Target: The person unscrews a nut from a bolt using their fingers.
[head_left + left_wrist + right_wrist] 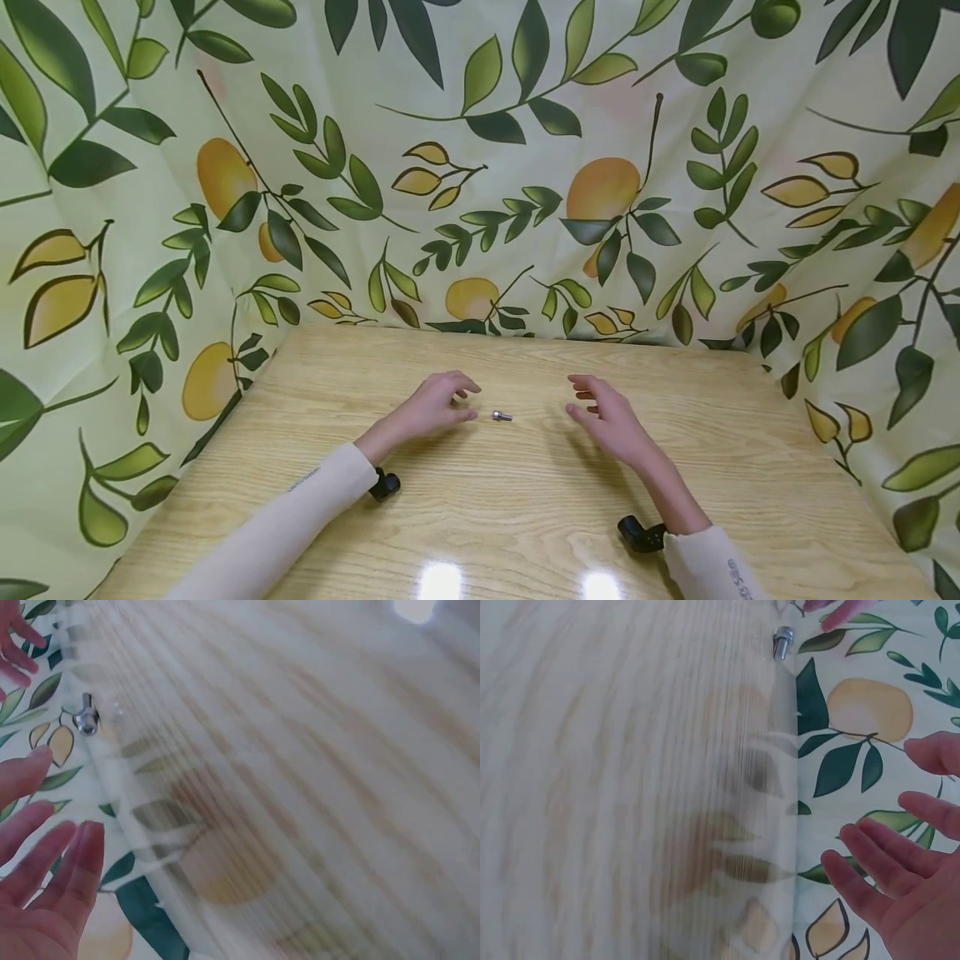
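A small silver bolt [502, 416] with a thick round head lies on the wooden table between the two hands. Just left of it is my left hand [437, 404], thumb near the bolt's head but apart from it, fingers loosely bent around nothing. My right hand [609, 421] hovers farther off on the other side, fingers and thumb spread apart and holding nothing. The left wrist view shows the bolt [88, 716] beyond the left fingertips [90, 836]. In the right wrist view the bolt [783, 643] appears near the top, away from the relaxed right hand [911, 881].
The light wooden table [517, 517] has two bright reflections near its front edge. A cloth [480, 167] printed with leaves and fruit hangs behind it and along both sides. Black wrist cameras [641, 533] sit below both wrists, close to the sleeves.
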Available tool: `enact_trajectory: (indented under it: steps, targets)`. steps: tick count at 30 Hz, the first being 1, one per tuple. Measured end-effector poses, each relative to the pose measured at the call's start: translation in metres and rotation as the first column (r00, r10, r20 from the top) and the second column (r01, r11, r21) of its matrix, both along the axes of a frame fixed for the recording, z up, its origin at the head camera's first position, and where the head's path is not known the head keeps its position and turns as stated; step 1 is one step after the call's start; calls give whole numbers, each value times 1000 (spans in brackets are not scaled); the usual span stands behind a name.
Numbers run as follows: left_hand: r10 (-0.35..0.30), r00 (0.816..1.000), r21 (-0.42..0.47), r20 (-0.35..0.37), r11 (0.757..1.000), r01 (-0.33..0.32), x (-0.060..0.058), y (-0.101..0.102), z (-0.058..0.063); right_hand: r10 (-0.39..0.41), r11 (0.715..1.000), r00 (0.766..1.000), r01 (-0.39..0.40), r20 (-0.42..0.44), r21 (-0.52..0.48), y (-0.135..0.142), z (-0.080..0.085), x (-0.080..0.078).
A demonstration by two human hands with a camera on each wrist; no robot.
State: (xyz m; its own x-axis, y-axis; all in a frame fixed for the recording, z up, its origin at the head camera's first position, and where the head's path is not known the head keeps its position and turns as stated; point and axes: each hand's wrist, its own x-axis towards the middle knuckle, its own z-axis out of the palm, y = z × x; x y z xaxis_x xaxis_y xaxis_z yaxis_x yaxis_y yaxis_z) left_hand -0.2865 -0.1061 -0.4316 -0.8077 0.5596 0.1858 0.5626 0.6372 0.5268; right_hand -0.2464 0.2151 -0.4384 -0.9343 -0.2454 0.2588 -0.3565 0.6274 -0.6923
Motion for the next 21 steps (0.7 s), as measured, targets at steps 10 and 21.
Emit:
enact_trajectory:
  steps: [10,21]
  targets:
    - [-54,998,-132,-17,990,52,-10,29,-9,26,999,999,-26,31,-20,-18,-1,-4]
    - [-107,994,-262,-21,960,98,-20,49,-10,14,1000,999,-13,52,-15,-29,-2,-7]
